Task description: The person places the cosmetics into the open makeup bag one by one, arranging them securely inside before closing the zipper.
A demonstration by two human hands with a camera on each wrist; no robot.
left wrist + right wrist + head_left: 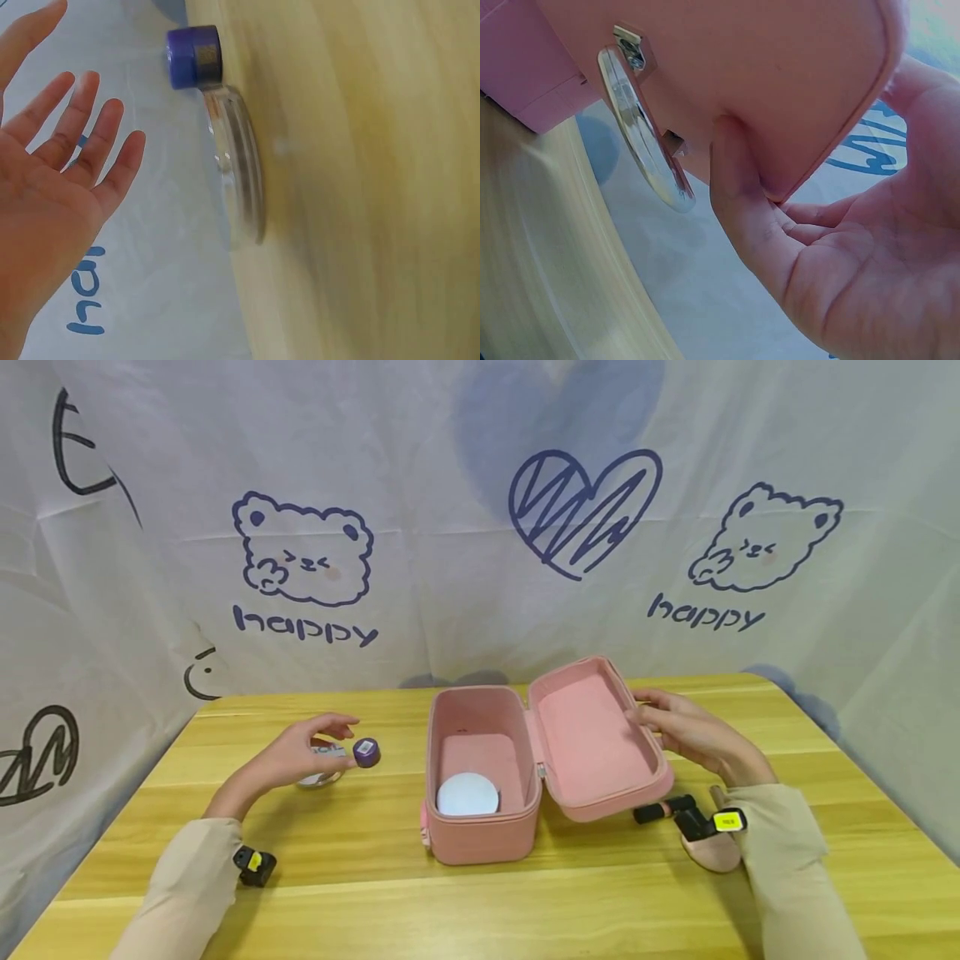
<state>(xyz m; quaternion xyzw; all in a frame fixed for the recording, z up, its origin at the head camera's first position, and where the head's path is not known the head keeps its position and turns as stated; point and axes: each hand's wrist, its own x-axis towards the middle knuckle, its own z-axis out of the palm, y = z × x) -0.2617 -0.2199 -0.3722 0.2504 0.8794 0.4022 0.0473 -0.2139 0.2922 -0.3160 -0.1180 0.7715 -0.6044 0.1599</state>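
Observation:
A pink case [483, 843] stands on the table with its lid [592, 735] swung out to the right. A white round disc [468, 794] lies inside. My right hand [693, 735] holds the lid's far right edge, a digit pressed on its outer face beside the metal handle [641, 124] in the right wrist view. With fingers spread and slightly bent, my left hand [300, 750] hovers near a small purple jar [367, 752]. A flat round clear-sided container [238, 161] sits beside the jar, partly hidden by this hand in the head view.
Right of the case, a black tube with a pink band [652, 812] and a pale pink round item [712, 852] lie partly under my right wrist. A printed cloth [442, 527] hangs behind the wooden table [360, 902].

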